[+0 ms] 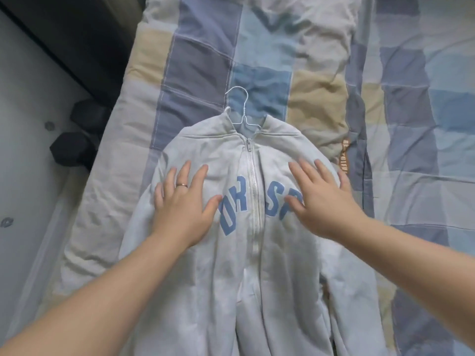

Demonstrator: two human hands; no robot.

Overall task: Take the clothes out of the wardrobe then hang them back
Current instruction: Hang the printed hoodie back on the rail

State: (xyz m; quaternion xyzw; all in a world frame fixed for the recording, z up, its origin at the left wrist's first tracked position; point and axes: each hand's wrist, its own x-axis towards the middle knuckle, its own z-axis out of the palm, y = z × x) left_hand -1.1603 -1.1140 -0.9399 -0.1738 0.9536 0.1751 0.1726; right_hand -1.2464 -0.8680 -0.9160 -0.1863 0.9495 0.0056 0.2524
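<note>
Patchwork quilt (321, 98) is covering the bed; the wardrobe isn't showing in view. Pale grey sweatshirt (257, 278) is lying flat on the quilt, front up. Left hand (180, 204) and right hand (326, 201) are resting flat on it, one on each half of the chest, fingers straight and spread, gripping nothing. White wire hanger (240, 109) is sitting inside the shoulders, hook poking out past the collar. Zip (253, 201) is running closed nearly to the collar. Reading it as: take-out done, garment on hanger, smoothing underway; carrying it back to the wardrobe is what's remaining.
</note>
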